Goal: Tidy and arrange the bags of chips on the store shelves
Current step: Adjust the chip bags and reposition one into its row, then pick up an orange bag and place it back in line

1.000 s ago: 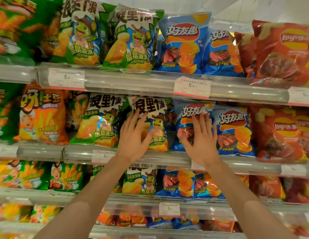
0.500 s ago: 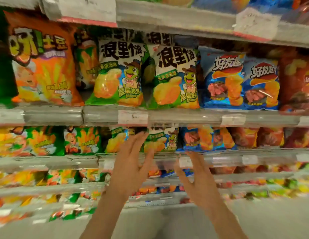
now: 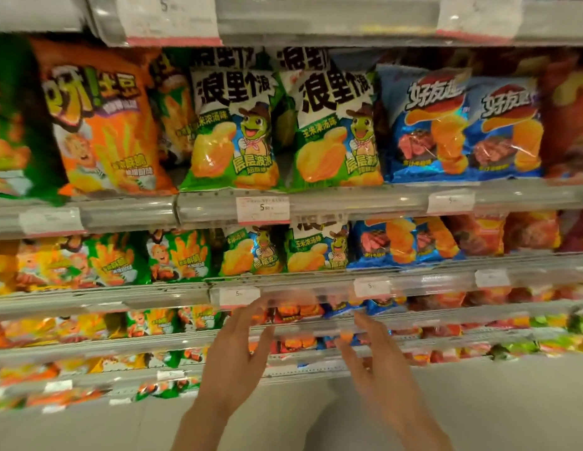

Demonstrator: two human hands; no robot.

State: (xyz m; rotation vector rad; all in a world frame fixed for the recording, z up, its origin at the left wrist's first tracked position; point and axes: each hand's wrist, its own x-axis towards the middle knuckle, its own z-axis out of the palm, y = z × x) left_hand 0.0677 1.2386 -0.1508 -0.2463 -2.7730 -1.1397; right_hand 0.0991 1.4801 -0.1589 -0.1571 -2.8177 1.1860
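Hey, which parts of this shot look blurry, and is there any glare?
Head view: both hands, left hand and right hand, are motion-smeared at the fingertips; lower shelves and frame edges are soft; glare glints on the blue chip bags; the green frog bags read sharpest.

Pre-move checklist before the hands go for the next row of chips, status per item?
1. Left hand empty, fingers spread: ok.
2. Right hand empty, open: ok.
3. Two green frog bags on the shelf above upright, facing out: ok.
4. Blue bags beside them upright: ok.
5. Small bags on lower shelf behind the fingertips: blurred, cannot tell if tidy.
6. Hands touching any bag: cannot tell.
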